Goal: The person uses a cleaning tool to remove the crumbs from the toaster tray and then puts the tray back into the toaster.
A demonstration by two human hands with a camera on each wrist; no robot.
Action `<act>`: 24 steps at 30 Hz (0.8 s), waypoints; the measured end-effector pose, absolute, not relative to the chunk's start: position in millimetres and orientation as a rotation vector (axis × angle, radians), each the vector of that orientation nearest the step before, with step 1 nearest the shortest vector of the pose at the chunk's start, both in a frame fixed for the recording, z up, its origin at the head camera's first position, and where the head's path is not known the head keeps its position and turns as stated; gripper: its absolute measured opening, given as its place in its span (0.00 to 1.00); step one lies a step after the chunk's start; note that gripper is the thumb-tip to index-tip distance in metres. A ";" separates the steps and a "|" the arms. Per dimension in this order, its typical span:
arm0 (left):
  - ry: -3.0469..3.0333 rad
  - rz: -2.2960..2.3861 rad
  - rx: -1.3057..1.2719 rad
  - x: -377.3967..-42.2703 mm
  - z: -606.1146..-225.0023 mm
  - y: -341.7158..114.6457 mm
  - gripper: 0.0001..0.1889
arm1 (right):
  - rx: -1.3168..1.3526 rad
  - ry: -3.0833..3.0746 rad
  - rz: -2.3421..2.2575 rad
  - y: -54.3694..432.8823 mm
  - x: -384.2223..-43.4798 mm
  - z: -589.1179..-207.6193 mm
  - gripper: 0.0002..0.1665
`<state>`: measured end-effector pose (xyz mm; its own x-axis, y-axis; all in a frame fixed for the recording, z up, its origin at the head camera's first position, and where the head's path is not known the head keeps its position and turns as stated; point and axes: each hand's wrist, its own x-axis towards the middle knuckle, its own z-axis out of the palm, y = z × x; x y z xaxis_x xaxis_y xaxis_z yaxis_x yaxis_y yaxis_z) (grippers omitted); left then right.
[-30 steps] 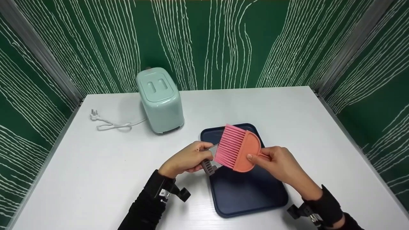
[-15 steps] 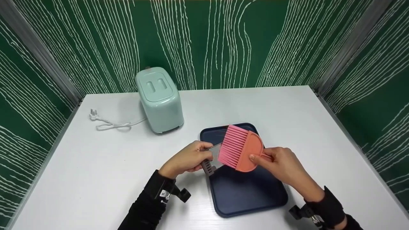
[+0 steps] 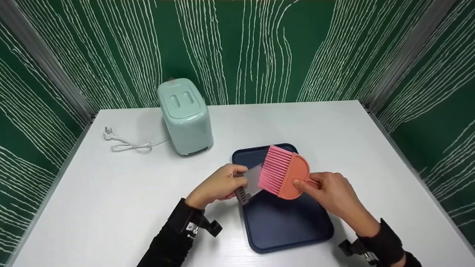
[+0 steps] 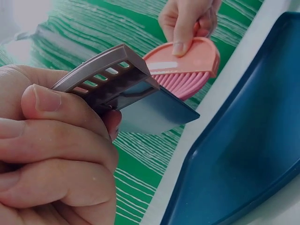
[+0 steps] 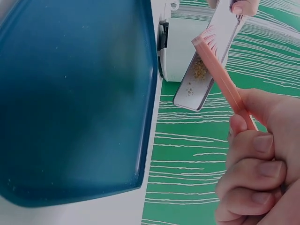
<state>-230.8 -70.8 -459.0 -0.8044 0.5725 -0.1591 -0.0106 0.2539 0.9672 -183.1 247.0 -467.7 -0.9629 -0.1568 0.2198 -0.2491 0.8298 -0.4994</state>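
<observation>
My left hand grips the grey-brown slotted end of a toaster's metal crumb tray. Small yellowish crumbs lie on the metal plate in the right wrist view, near its far end. Between thumb and fingers, my right hand pinches the short handle of a cleaning brush with pink bristles and an orange head. Those bristles lie over the crumb tray and hide much of it in the head view. Both tools are above a dark blue serving tray.
A mint-green toaster stands at the back left of the white table. Its white cord and plug lie to its left. Green walls with white lines enclose the back and sides.
My right hand has drawn the brush a little to the right along the crumb tray, baring more of its metal plate. My left hand has stayed nearly still.
</observation>
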 end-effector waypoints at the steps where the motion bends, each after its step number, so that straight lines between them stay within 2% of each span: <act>1: 2.050 1.580 0.510 -230.6 -458.9 -70.7 0.17 | 0.313 -2.840 0.795 247.3 -182.8 -467.9 0.34; 24: 2.124 1.497 0.551 -226.1 -456.1 -67.8 0.13 | 0.249 -2.841 0.577 255.8 -177.9 -467.7 0.37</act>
